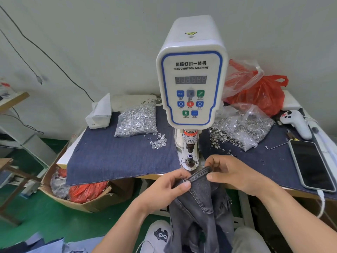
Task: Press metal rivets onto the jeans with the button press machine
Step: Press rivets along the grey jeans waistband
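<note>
A white servo button press machine [191, 84] stands at the middle of the table, its lower die [189, 161] just beyond my hands. Dark grey jeans [200, 207] hang from the table's front edge down to my lap. My left hand [167, 187] pinches the waistband from the left. My right hand [231, 172] pinches the same waistband edge from the right, close in front of the die. A clear bag of silver rivet pins [136, 119] lies left of the machine, with a few loose ones [158, 141] beside it. A bag of ring-shaped rivet caps [240, 128] lies to the right.
A denim cloth [109, 157] covers the table. A phone [311, 165] on a cable and a white controller [297, 123] lie at the right. Red plastic bags [259, 92] sit behind. A tissue box [99, 115] stands at back left. A cardboard box [73, 190] sits on the floor.
</note>
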Motion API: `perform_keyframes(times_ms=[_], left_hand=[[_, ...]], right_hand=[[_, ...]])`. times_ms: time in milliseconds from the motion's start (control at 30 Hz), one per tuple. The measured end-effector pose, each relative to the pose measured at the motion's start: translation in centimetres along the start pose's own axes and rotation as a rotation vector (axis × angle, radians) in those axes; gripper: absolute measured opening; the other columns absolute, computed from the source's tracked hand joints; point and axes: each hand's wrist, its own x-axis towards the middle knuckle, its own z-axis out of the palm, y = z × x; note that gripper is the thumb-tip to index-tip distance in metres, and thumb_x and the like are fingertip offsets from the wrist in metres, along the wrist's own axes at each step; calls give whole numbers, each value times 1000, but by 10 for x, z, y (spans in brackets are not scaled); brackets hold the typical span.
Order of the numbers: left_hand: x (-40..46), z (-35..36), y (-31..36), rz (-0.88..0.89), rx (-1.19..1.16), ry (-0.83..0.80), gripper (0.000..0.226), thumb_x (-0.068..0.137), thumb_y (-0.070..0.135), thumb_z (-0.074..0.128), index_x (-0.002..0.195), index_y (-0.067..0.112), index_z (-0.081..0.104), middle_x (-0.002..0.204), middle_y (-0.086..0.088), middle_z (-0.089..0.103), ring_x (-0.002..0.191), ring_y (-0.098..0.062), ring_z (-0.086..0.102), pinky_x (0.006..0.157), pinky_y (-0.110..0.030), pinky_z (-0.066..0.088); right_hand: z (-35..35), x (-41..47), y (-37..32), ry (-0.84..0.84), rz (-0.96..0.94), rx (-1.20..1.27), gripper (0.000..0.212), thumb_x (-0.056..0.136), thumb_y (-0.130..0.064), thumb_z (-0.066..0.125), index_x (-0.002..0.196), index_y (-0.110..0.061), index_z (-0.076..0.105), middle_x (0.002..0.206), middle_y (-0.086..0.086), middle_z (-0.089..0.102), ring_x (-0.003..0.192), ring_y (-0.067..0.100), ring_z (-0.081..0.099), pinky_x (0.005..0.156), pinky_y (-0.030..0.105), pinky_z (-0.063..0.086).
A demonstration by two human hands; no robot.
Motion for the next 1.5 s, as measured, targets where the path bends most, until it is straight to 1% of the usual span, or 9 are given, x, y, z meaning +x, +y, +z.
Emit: perform_keyframes(times_ms=[67, 200, 433, 600, 733, 900, 1100, 1267, 1500], left_hand=[[0, -3, 1, -34, -4, 62, 19, 108, 31, 61, 116, 17, 70, 111, -4, 72, 105, -17, 65, 100, -38, 51], [8, -4, -2, -92, 35, 240, 13, 108, 32, 59, 103, 27, 71, 96, 8, 73, 92, -6, 66, 85, -22, 52], [37, -3, -1, -66, 162, 444, 13, 107, 31, 59, 97, 30, 67, 83, 21, 67, 79, 3, 60, 72, -14, 44], [43, -6, -8, -81, 118, 441, 15, 108, 33, 57, 98, 30, 68, 90, 19, 71, 87, 0, 64, 80, -20, 47], [45, -8, -9, -99, 56, 427, 15, 108, 35, 57, 101, 30, 69, 99, 10, 75, 98, -9, 70, 89, -29, 52], [42, -11, -12, -94, -78, 370, 15, 106, 41, 58, 103, 31, 68, 105, 6, 76, 103, -11, 71, 89, -28, 51], [41, -15, -22, -118, -171, 334, 18, 100, 46, 58, 106, 34, 69, 109, 0, 76, 104, -15, 69, 98, -40, 51], [42, -17, -26, -106, -182, 339, 15, 99, 46, 57, 104, 35, 65, 101, 6, 73, 96, -10, 68, 91, -36, 50], [41, -15, -27, -95, -179, 352, 12, 98, 44, 56, 101, 34, 63, 97, 7, 70, 94, -10, 65, 90, -33, 50]], right_hand=[[-2, 5, 3, 20, 50, -131, 11, 89, -24, 72, 92, -16, 65, 83, -4, 66, 78, 11, 54, 77, 32, 42], [-4, 14, 12, 135, 138, -502, 17, 96, -41, 65, 88, -26, 63, 85, -9, 68, 74, 2, 55, 76, 29, 44], [7, 29, 31, 319, 63, -10, 10, 102, -24, 63, 98, -15, 65, 68, -4, 54, 58, 13, 42, 54, 27, 32], [9, 35, 30, 369, 41, 2, 6, 100, -23, 65, 98, -21, 70, 79, -9, 68, 70, 4, 55, 70, 25, 40], [11, 36, 27, 388, 69, 52, 11, 100, -26, 66, 91, -26, 73, 85, -2, 70, 77, 11, 56, 74, 30, 41], [16, 38, 22, 422, 121, 82, 14, 98, -29, 65, 90, -21, 73, 84, -1, 71, 79, 11, 59, 79, 34, 41], [18, 35, 18, 399, 127, 121, 15, 100, -27, 62, 92, -18, 72, 83, -5, 68, 77, 8, 57, 76, 31, 40], [18, 34, 15, 415, 131, 87, 20, 100, -24, 61, 82, -25, 70, 70, -13, 61, 59, -1, 49, 67, 27, 36], [19, 32, 14, 400, 125, 93, 17, 101, -20, 59, 87, -18, 68, 66, -14, 58, 56, -2, 46, 58, 15, 39]])
